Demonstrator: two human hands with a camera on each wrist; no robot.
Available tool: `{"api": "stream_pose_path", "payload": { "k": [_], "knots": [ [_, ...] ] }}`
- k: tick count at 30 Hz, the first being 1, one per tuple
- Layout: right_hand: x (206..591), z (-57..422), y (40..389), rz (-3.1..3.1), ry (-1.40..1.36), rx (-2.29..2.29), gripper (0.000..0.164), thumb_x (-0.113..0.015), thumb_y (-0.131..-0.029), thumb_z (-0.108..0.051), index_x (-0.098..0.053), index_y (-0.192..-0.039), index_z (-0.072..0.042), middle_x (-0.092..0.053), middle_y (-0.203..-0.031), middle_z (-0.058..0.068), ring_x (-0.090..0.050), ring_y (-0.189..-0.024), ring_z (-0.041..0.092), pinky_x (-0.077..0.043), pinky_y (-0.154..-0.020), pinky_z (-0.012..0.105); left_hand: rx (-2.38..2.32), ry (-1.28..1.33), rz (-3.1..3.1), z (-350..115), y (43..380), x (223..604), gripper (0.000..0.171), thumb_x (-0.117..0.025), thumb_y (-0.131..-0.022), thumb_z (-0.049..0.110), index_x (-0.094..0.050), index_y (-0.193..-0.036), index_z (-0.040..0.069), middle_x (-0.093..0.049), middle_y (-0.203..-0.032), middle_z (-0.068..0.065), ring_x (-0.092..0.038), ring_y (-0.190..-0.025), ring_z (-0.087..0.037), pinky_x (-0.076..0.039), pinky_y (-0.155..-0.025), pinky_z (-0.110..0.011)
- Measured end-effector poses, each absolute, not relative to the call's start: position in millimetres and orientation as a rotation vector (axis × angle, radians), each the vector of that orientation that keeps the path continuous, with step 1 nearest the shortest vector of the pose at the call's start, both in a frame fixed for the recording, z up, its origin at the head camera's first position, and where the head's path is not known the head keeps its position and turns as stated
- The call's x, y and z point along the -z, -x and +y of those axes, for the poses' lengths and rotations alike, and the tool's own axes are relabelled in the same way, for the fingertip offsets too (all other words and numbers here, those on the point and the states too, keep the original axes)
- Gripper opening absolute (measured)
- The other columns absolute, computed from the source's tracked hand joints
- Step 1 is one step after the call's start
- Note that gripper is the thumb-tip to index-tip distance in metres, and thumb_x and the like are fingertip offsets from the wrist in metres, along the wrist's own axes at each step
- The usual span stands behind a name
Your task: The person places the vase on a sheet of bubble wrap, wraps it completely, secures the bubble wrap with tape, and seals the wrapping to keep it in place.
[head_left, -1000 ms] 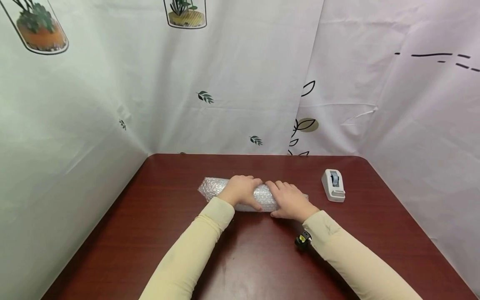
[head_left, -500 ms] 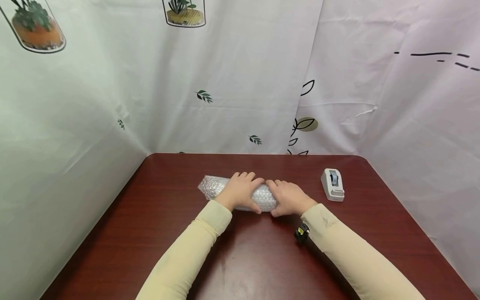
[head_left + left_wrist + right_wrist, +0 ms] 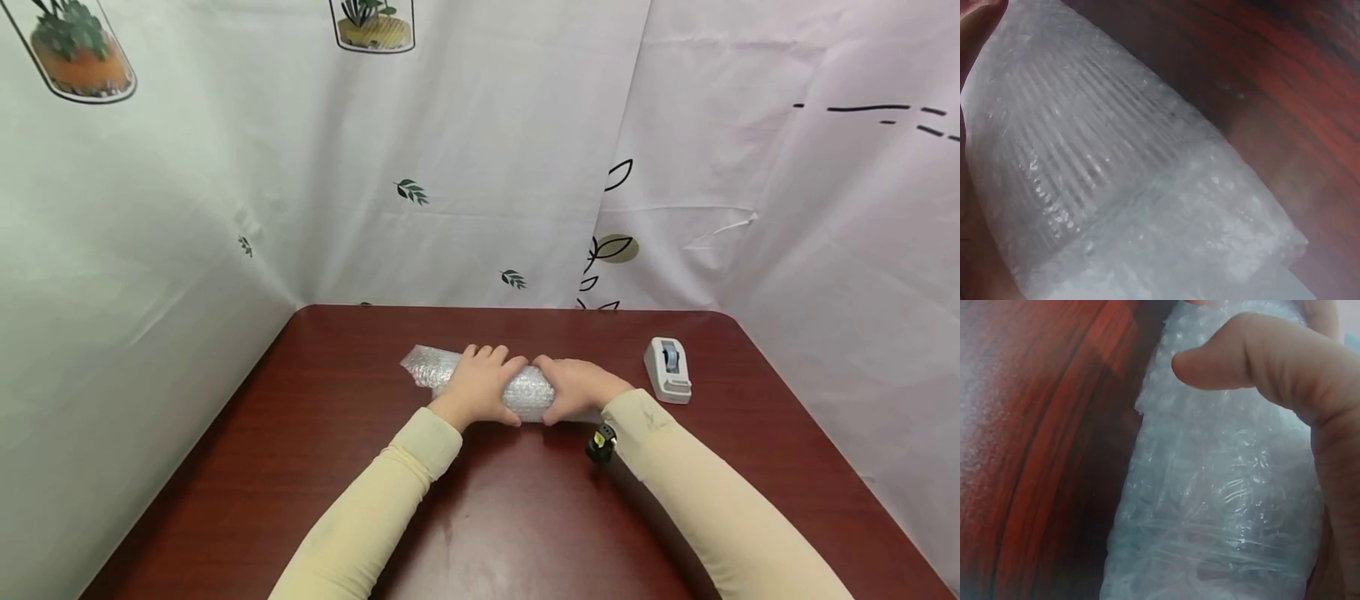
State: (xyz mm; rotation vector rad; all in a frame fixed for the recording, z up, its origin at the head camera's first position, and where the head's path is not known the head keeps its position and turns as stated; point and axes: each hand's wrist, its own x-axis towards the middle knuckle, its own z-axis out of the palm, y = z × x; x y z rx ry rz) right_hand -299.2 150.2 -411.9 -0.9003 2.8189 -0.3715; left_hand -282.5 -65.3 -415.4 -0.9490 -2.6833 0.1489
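Pale yellow fabric sleeves [image 3: 367, 508] lead to a left hand [image 3: 480, 387] and right hand [image 3: 581, 390], both gripping a translucent, silvery bubble-wrap roll [image 3: 528, 394] on the far half of the glossy red-brown table [image 3: 487, 517]. The roll is roughly cylindrical, dimpled, partly ridged, its left end crumpled. Right sits a white plastic tape dispenser [image 3: 667, 371]; white printed cloth [image 3: 480, 125] hangs behind.

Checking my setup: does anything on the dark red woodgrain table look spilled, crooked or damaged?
No spill or damage stands out; the clear cylindrical bubble-wrap bundle flares untidily beyond the left hand, unlike its rounded middle.
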Motion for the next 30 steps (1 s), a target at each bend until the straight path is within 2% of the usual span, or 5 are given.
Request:
{"api": "stream_pose_path", "payload": {
  "k": [4,10,19,25,30],
  "knots": [
    [412,153,300,2.797,0.916,0.427,0.084,-0.082,-0.062,-0.031,-0.049,-0.136,-0.009,-0.065,-0.107,0.002,-0.061,-0.088,0.015,-0.052,-0.08,0.037,-0.108,0.974,-2.683,-65,285,415,0.089,-0.082,-0.061,0.07,-0.06,-0.132,0.021,-0.06,-0.113,-0.003,-0.061,-0.105,-0.026,-0.047,-0.094,-0.043],
    [417,157,292,2.88,1.03,0.413,0.084,-0.08,-0.068,-0.037,-0.049,-0.141,-0.011,-0.061,-0.119,0.004,-0.058,-0.101,0.018,-0.05,-0.088,0.041,-0.09,0.979,-2.736,-64,290,414,0.087,-0.082,-0.063,0.067,-0.061,-0.133,0.02,-0.062,-0.116,-0.002,-0.062,-0.105,-0.027,-0.05,-0.093,-0.042],
    [426,161,276,3.062,1.105,0.248,0.099,-0.081,-0.073,-0.048,-0.04,-0.151,-0.005,-0.056,-0.136,0.014,-0.055,-0.12,0.03,-0.045,-0.102,0.052,-0.087,0.942,-2.854,-61,295,407,0.088,-0.079,-0.066,0.068,-0.061,-0.137,0.019,-0.064,-0.126,-0.003,-0.063,-0.11,-0.027,-0.051,-0.095,-0.042],
    [428,161,275,3.073,1.08,0.255,0.097,-0.083,-0.072,-0.047,-0.042,-0.15,-0.007,-0.058,-0.132,0.013,-0.057,-0.116,0.03,-0.048,-0.099,0.051,-0.028,0.941,-2.956,-60,298,402,0.089,-0.08,-0.066,0.067,-0.06,-0.138,0.02,-0.065,-0.131,-0.003,-0.063,-0.114,-0.026,-0.05,-0.097,-0.042],
    [427,161,277,3.059,1.107,0.273,0.093,-0.083,-0.071,-0.046,-0.045,-0.146,-0.007,-0.06,-0.126,0.014,-0.06,-0.109,0.03,-0.051,-0.092,0.05,0.009,0.932,-3.045,-58,301,396,0.088,-0.081,-0.065,0.067,-0.061,-0.137,0.022,-0.067,-0.127,-0.001,-0.065,-0.111,-0.022,-0.05,-0.096,-0.041]
  ]
}}
